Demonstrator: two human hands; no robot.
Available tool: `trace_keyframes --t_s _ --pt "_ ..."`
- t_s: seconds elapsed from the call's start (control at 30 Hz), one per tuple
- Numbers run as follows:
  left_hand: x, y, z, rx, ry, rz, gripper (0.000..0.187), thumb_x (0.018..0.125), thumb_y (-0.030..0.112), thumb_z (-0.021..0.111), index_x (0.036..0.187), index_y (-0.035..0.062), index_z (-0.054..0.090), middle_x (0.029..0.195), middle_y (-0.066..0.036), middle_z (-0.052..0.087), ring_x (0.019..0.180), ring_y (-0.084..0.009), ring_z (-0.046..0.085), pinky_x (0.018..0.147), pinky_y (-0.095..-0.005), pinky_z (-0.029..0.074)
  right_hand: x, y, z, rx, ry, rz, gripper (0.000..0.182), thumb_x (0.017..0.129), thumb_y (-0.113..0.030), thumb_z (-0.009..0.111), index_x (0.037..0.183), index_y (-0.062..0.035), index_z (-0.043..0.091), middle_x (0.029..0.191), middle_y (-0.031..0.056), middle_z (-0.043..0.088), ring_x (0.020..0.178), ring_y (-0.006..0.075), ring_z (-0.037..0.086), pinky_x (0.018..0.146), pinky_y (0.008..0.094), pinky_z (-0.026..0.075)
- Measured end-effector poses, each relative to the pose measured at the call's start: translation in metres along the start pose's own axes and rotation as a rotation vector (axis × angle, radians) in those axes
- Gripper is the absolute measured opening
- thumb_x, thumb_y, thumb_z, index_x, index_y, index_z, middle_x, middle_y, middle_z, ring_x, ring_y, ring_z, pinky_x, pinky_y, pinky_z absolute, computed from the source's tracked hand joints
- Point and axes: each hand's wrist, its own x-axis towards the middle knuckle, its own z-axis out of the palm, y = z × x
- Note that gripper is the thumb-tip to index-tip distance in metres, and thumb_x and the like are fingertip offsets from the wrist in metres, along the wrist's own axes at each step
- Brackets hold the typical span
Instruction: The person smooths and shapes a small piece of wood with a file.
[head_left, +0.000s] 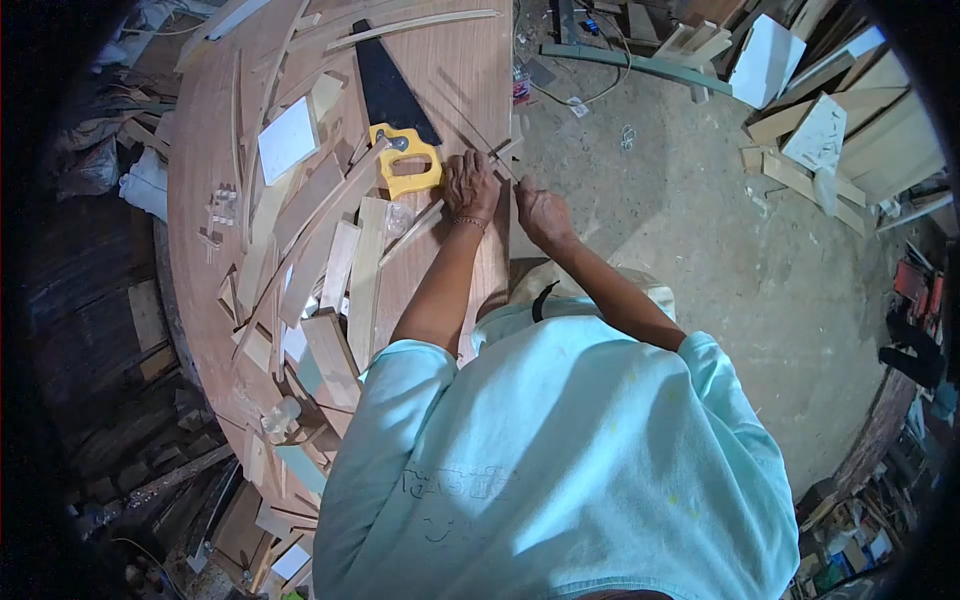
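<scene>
My left hand (470, 186) presses down near the right edge of the wooden table (470, 60), just right of the yellow handle of a hand saw (408, 160). Whatever lies under its fingers is hidden. My right hand (545, 213) is closed just past the table edge, around the near end of a thin, dark, rod-like tool (484, 137). That tool slants up and left over the tabletop, past the fingers of my left hand. A small pale wood piece (510, 147) sticks out at the edge between the hands.
Wood offcuts (340, 260), thin strips (420, 27) and a white block (288, 141) cover the table's left part. Boards (870, 135) lean at the upper right beyond the concrete floor (680, 210). A cable (627, 65) loops on the floor.
</scene>
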Motion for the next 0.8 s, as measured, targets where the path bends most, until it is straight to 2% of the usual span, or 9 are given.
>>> trace_keyframes --t_s 0.17,0.3,0.43,0.5,0.57,0.63,0.7,0.73,0.8 --pt "-0.001 0.001 0.004 -0.01 0.038 0.009 0.013 0.072 0.017 0.046 0.079 0.0068 0.048 0.082 -0.008 0.049 0.083 -0.0253 0.046 0.075 -0.0379 0.034 -0.001 0.008 0.009 0.074 0.043 -0.002 0.022 0.084 -0.019 0.033 0.082 -0.0001 0.043 0.063 0.0197 0.056 0.059 0.0361 0.056 0.053 0.0431 0.044" --pt "0.002 0.0 0.01 0.018 0.137 0.034 0.013 0.074 0.023 0.05 0.075 0.0093 0.048 0.074 -0.007 0.051 0.073 -0.0242 0.049 0.066 -0.0371 0.037 -0.002 0.004 -0.002 0.09 0.005 0.048 0.025 0.084 -0.021 0.031 0.086 0.0 0.044 0.07 0.0208 0.057 0.064 0.0351 0.056 0.055 0.0442 0.043" --pt "0.0 -0.01 0.018 0.016 0.025 0.015 0.016 0.077 0.024 0.045 0.076 0.0093 0.05 0.077 -0.007 0.051 0.078 -0.0241 0.047 0.071 -0.0373 0.036 -0.001 -0.004 -0.012 0.046 0.04 -0.007 0.024 0.083 -0.023 0.033 0.087 -0.003 0.045 0.071 0.0197 0.057 0.064 0.0345 0.056 0.054 0.0437 0.043" --pt "-0.005 -0.021 0.037 0.191 -0.058 0.06 0.02 0.08 0.024 0.038 0.087 0.0095 0.05 0.082 -0.008 0.051 0.082 -0.0231 0.048 0.074 -0.0368 0.036 0.006 -0.005 -0.008 0.106 0.1 0.009 0.023 0.081 -0.024 0.037 0.088 -0.0051 0.047 0.071 0.0182 0.058 0.063 0.034 0.057 0.052 0.0431 0.044" --pt "-0.017 -0.033 0.055 0.357 0.193 0.221 0.029 0.08 0.026 0.035 0.102 0.0085 0.045 0.091 -0.008 0.051 0.088 -0.0237 0.048 0.079 -0.0359 0.036 0.019 -0.017 -0.002 0.087 0.069 0.065 0.022 0.078 -0.024 0.041 0.088 -0.0059 0.048 0.072 0.0173 0.058 0.063 0.0334 0.057 0.052 0.0425 0.045" --pt "-0.012 -0.007 0.008 0.266 0.135 0.256 0.035 0.079 0.026 0.039 0.11 0.0077 0.04 0.097 -0.01 0.049 0.093 -0.0244 0.047 0.082 -0.034 0.036 0.03 -0.037 -0.019 0.101 0.013 0.1 0.024 0.074 -0.021 0.045 0.087 -0.0042 0.054 0.07 0.0139 0.06 0.066 0.0285 0.06 0.055 0.0391 0.047" --pt "-0.003 -0.021 0.03 -0.179 -0.107 0.106 0.031 0.078 0.024 0.044 0.105 0.0088 0.042 0.096 -0.01 0.049 0.092 -0.0237 0.047 0.082 -0.0322 0.036 0.039 -0.047 -0.025 0.145 0.112 0.092 0.022 0.074 -0.019 0.043 0.084 -0.0045 0.057 0.074 0.0153 0.06 0.07 0.0277 0.06 0.059 0.0395 0.047" --pt "0.0 -0.004 0.001 -0.103 -0.17 0.052 0.025 0.076 0.02 0.047 0.099 0.0089 0.046 0.093 -0.011 0.05 0.088 -0.0227 0.049 0.077 -0.0311 0.038 0.04 -0.048 -0.034 0.16 0.098 0.095 0.022 0.074 -0.019 0.043 0.082 -0.0052 0.058 0.076 0.0147 0.061 0.072 0.0273 0.06 0.061 0.0392 0.047" --pt "-0.001 0.002 0.006 -0.126 -0.17 0.06 0.023 0.076 0.02 0.047 0.096 0.0088 0.047 0.092 -0.01 0.05 0.086 -0.0227 0.049 0.074 -0.0313 0.039 0.047 -0.043 -0.038 0.193 0.084 0.097 0.021 0.074 -0.019 0.044 0.081 -0.0058 0.059 0.078 0.0141 0.061 0.074 0.0268 0.06 0.062 0.0388 0.047"
